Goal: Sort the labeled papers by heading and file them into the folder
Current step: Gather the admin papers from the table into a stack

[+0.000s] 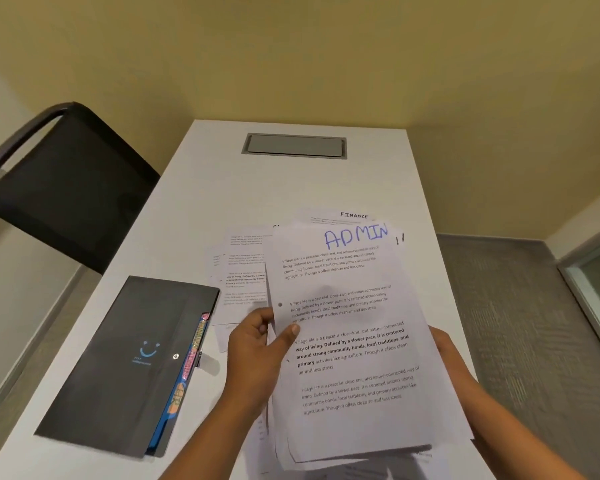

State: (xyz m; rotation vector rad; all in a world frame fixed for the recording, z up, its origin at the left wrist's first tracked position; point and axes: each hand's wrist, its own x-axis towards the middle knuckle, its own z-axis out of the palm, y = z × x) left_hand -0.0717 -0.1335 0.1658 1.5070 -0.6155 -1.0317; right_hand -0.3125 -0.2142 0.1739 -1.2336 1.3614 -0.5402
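I hold a stack of white printed papers [350,341] above the table, its top sheet headed "ADMIN" in blue handwriting. My left hand [257,351] grips the stack's left edge, thumb on the top sheet. My right hand [445,344] supports the right edge from behind and is mostly hidden by the paper. More sheets [243,271] lie spread on the table beneath, one headed "FINANCE" [354,216] at the back. A black expanding folder [125,362] with a snap button lies closed at the left, coloured tabs showing along its right edge.
The white table [257,188] has a grey cable hatch [294,145] near its far end. A black chair [63,181] stands at the table's left side. Grey carpet [520,323] lies to the right, and a yellow wall rises behind.
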